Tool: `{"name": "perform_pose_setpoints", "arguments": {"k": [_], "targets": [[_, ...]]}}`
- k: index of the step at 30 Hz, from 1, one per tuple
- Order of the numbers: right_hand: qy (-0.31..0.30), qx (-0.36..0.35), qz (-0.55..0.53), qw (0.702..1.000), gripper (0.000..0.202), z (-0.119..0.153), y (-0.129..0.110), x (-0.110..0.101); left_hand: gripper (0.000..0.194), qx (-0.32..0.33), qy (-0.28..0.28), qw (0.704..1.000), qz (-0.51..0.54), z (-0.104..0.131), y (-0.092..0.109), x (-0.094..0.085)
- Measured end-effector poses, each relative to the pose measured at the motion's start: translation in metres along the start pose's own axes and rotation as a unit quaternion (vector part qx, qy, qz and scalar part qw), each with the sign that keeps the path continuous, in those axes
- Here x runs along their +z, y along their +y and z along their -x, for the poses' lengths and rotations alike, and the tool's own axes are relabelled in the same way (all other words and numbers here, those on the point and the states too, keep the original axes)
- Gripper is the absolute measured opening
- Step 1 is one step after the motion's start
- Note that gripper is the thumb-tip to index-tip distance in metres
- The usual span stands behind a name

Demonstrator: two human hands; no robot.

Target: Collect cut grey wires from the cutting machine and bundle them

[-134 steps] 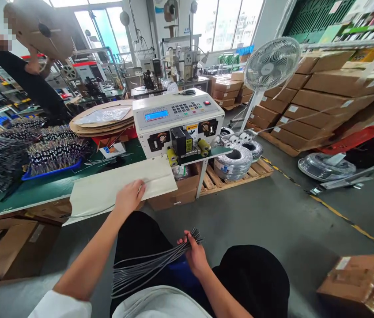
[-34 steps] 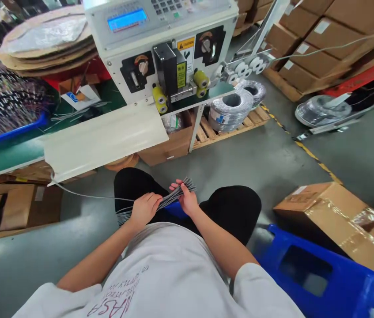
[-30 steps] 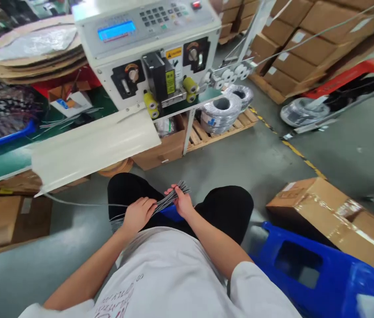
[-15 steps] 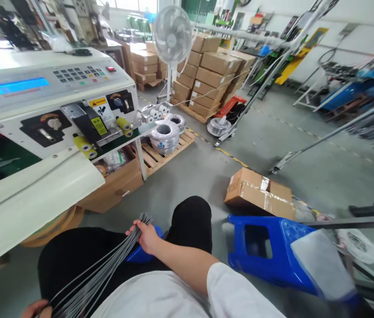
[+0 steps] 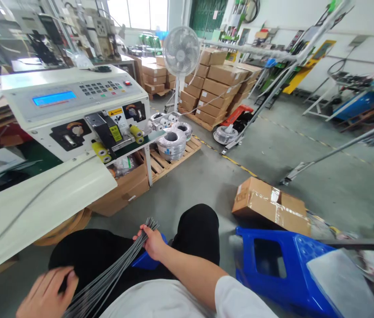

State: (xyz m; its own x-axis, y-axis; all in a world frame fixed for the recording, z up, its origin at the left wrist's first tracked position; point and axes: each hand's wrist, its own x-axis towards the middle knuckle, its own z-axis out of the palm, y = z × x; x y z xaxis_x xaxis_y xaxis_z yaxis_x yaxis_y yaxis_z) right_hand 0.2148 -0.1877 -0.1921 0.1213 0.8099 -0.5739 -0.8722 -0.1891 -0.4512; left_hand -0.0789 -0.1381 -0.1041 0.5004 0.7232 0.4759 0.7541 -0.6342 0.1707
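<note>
My right hand (image 5: pixel 153 243) is closed around the top part of a bundle of thin grey wires (image 5: pixel 120 263), with short ends poking out above the fingers. The bundle slants down across my lap and runs out of view at the bottom edge. At lower left, my left hand (image 5: pixel 49 291) hovers over my thigh beside the wires, fingers curved and thumb apart, nothing visible between them. A single grey wire (image 5: pixel 34 198) lies along the white chute (image 5: pixel 84 183) of the wire-cutting machine (image 5: pixel 74 104), which has a lit blue display.
On my right a blue plastic stool (image 5: pixel 273 265) lies tipped over, near a taped cardboard box (image 5: pixel 271 205). Coils of grey wire (image 5: pixel 171 145) rest on a wooden pallet (image 5: pixel 187 152). Farther back stand a fan (image 5: pixel 182 51) and stacked cartons (image 5: pixel 216 86).
My left hand has come off the lower part of the wires and risen, with its thumb now apart. My right hand keeps its grip. The view has shifted slightly left and up.
</note>
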Motion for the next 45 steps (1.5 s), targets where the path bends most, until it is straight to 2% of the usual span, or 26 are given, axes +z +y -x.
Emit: {"name": "perform_pose_setpoints", "arguments": {"k": [4, 6, 8, 11, 14, 18, 23, 28, 32, 35, 37, 39, 42, 45], "targets": [[0.009, 0.007, 0.014, 1.000, 0.043, 0.001, -0.001, 0.000, 0.028, 0.082, 0.091, 0.989, -0.084, -0.084, 0.015, -0.013], [0.009, 0.000, 0.020, 1.000, 0.042, 0.002, -0.002, 0.000, 0.030, 0.064, 0.111, 0.987, -0.100, -0.126, 0.019, -0.018], [0.008, -0.006, 0.027, 1.000, 0.042, 0.003, -0.005, 0.000, 0.031, 0.021, 0.101, 0.989, -0.102, -0.166, 0.018, -0.018], [0.004, 0.002, 0.038, 0.999, 0.041, 0.004, -0.009, 0.001, 0.048, -0.051, 0.074, 0.990, -0.109, -0.216, 0.007, -0.012], [0.000, 0.010, 0.048, 0.999, 0.040, 0.006, -0.011, 0.001, 0.060, -0.114, 0.025, 0.988, -0.099, -0.247, -0.002, -0.002], [-0.011, 0.001, 0.050, 0.999, 0.039, 0.006, -0.011, 0.000, 0.060, -0.169, -0.003, 0.982, -0.079, -0.259, -0.008, 0.006], [-0.023, 0.003, 0.051, 0.998, 0.047, 0.006, -0.013, 0.002, 0.047, -0.202, -0.024, 0.978, -0.051, -0.252, -0.016, -0.001], [-0.035, 0.014, 0.069, 0.997, 0.053, 0.005, -0.015, 0.002, 0.036, -0.225, -0.060, 0.972, -0.040, -0.232, -0.022, -0.020], [-0.023, 0.021, 0.067, 0.997, 0.046, 0.000, -0.016, 0.001, 0.029, -0.194, -0.094, 0.976, -0.021, -0.198, -0.019, -0.043], [-0.030, 0.018, 0.082, 0.996, 0.046, 0.000, -0.018, 0.005, 0.029, -0.134, -0.074, 0.988, -0.008, -0.157, -0.002, -0.049], [-0.032, 0.008, 0.095, 0.995, 0.049, 0.004, -0.018, 0.009, 0.025, -0.089, -0.058, 0.994, -0.016, -0.125, 0.017, -0.043], [-0.033, -0.004, 0.101, 0.994, 0.050, 0.007, -0.018, 0.014, 0.021, -0.044, -0.071, 0.996, -0.013, -0.092, 0.039, -0.032], [-0.046, -0.013, 0.090, 0.995, 0.045, 0.007, -0.015, 0.016, 0.022, -0.019, -0.134, 0.991, 0.017, -0.050, 0.069, -0.010], [-0.062, -0.017, 0.080, 0.995, 0.042, 0.007, -0.011, 0.012, 0.026, -0.031, -0.191, 0.980, 0.038, -0.023, 0.086, 0.010]]}}
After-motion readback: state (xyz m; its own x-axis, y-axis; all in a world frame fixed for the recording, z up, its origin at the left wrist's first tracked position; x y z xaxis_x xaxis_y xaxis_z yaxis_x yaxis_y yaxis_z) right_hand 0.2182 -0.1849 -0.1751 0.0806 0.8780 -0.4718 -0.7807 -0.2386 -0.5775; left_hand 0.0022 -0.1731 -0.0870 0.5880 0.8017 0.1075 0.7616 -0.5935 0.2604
